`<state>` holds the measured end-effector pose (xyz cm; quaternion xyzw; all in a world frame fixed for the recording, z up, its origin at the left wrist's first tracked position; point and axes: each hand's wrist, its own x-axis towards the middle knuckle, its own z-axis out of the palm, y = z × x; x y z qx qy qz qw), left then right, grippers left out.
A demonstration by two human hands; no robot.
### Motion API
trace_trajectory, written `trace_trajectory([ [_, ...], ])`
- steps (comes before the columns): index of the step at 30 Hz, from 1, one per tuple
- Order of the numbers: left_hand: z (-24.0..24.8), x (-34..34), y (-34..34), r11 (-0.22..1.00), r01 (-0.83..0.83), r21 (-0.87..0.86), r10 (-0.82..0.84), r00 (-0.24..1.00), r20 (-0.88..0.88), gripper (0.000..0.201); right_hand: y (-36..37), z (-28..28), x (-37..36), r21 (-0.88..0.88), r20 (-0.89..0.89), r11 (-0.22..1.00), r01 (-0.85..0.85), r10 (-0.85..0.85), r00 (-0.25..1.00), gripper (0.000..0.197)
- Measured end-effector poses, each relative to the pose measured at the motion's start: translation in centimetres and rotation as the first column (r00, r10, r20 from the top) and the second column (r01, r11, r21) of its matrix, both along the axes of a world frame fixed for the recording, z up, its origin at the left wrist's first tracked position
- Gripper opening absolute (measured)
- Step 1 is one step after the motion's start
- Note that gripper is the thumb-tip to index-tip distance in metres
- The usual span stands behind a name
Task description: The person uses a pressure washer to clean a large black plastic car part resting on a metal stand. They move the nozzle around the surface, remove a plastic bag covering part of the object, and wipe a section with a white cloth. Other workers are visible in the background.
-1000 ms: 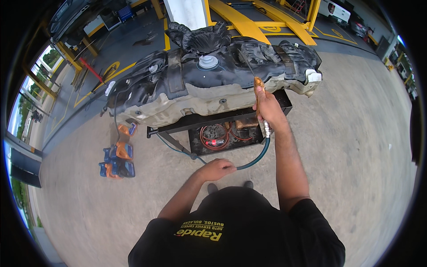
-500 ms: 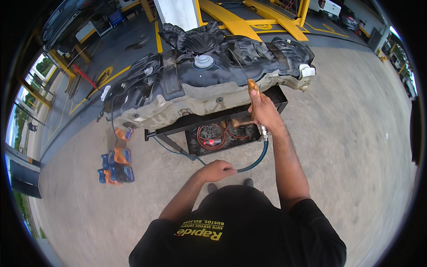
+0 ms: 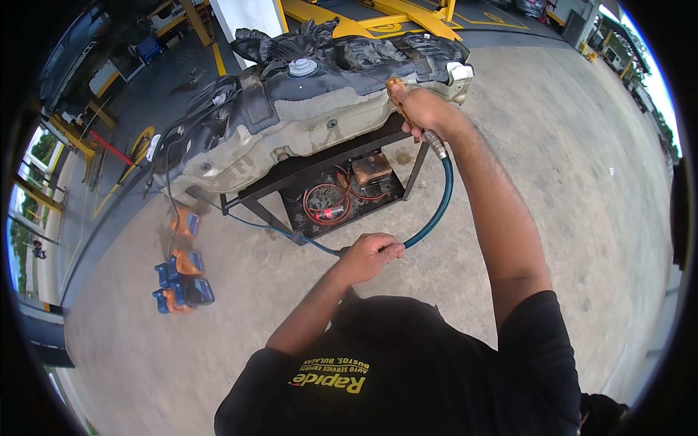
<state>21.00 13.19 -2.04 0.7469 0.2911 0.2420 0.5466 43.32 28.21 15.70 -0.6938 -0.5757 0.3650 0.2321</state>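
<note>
In my right hand (image 3: 430, 110) is an orange-brown air blow gun (image 3: 396, 93), its nozzle end by the near right side of a fuel tank (image 3: 305, 134). A metal coupling joins the gun to a teal air hose (image 3: 441, 207). My left hand (image 3: 371, 258) is closed around that hose lower down, in front of my body. The tank is long, black on top with a pale grey lower shield, and a round white cap (image 3: 302, 67) sits on it. Crumpled black plastic (image 3: 291, 47) lies at its far side. Whether the gun touches the tank I cannot tell.
The tank rests on a black metal cart (image 3: 320, 176). Its lower shelf holds a coiled reddish hose (image 3: 311, 209) and a brown box (image 3: 371, 168). Several orange and blue bottles (image 3: 190, 263) stand on the floor at left. Yellow lift ramps (image 3: 342, 23) lie beyond.
My right hand has tilted the blow gun leftward and moved it slightly up in view. My left hand has shifted right and up with the hose. The view has turned, sliding the tank leftward.
</note>
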Motion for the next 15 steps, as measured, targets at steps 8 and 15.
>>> trace_trajectory([
  [8, 3.3, 2.8, -8.9, 0.914, -0.401, 0.069, 0.401, 0.916, 0.013, 0.045, 0.4, -1.5, 1.5, 0.13, -0.019, 0.991, -0.033, 0.036, 0.999, 0.061],
  [15, 6.9, 4.2, -14.3, 0.845, -0.518, 0.135, 0.528, 0.847, -0.056, 0.048, -1.7, -2.0, 2.3, 0.167, -0.046, 0.985, -0.05, 0.058, 0.997, 0.067],
])
